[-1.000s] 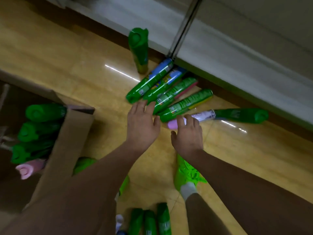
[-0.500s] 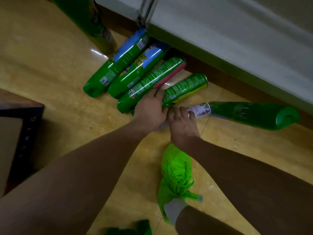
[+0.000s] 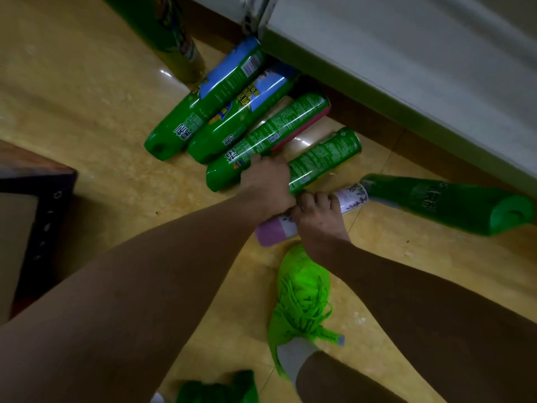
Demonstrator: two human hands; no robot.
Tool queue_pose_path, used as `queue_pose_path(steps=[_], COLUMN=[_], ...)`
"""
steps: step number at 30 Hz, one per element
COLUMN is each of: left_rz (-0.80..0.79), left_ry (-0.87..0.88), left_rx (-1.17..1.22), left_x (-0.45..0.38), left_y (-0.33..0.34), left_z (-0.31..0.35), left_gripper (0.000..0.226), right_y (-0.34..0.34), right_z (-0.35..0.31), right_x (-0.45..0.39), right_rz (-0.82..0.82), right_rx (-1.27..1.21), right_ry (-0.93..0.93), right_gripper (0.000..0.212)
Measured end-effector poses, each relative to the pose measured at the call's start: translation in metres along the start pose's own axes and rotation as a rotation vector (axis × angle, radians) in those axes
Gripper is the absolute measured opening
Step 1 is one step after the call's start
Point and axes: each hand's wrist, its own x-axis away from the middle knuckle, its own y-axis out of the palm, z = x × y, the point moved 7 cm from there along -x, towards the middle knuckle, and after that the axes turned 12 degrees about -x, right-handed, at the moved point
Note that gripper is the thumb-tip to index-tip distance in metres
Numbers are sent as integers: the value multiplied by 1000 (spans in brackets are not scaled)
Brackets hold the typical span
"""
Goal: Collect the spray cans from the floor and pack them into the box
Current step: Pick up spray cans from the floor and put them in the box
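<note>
Reaching down to the glossy yellow tiled floor [image 3: 87, 117], the left hand [image 3: 268, 184] had its grip curled round the lower end of a green spray can with white label print [image 3: 322, 161], and the right hand [image 3: 316, 219] held a narrow grip, fingers wrapped over a white spray can with a pink cap [image 3: 279, 229]. Both cans lay on the floor, touching each other where the hands met. Beside the held green can lay three more green cans in a row, two with blue labels [image 3: 215, 97], their far ends against the pale wall base [image 3: 406, 68]. Another green can [image 3: 453, 202] lay just right of the white one. A bright green laced shoe [image 3: 302, 292] stood below the hands. The brown cardboard box [image 3: 32, 205] sat at the left edge, well apart from the hands.
</note>
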Motion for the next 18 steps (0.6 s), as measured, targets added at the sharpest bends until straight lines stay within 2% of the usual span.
queue_pose_path(steps=[4, 5, 7, 10, 14, 18], left_rz=[-106, -142, -214, -297, -312, -314], left_ry=[-107, -144, -215, -292, -360, -480], left_rx=[233, 325, 549, 839, 992, 1211], left_x=[36, 48, 70, 104, 159, 221], left_y=[-7, -10, -15, -23, -41, -51], left_z=[-16, -22, -34, -55, -97, -139], left_gripper=[82, 78, 58, 41, 35, 40], right_y=[-14, -16, -22, -43, -82, -121], right_z=[-8, -10, -12, -19, -54, -111], right_x=[22, 28, 39, 51, 51, 39], right_rz=[2, -27, -68, -40, 45, 114], right_rx=[-9, -13, -55, -239, -545, -698], right_ry=[-9, 2, 45, 108, 129, 100], right_gripper=[34, 39, 46, 53, 55, 44])
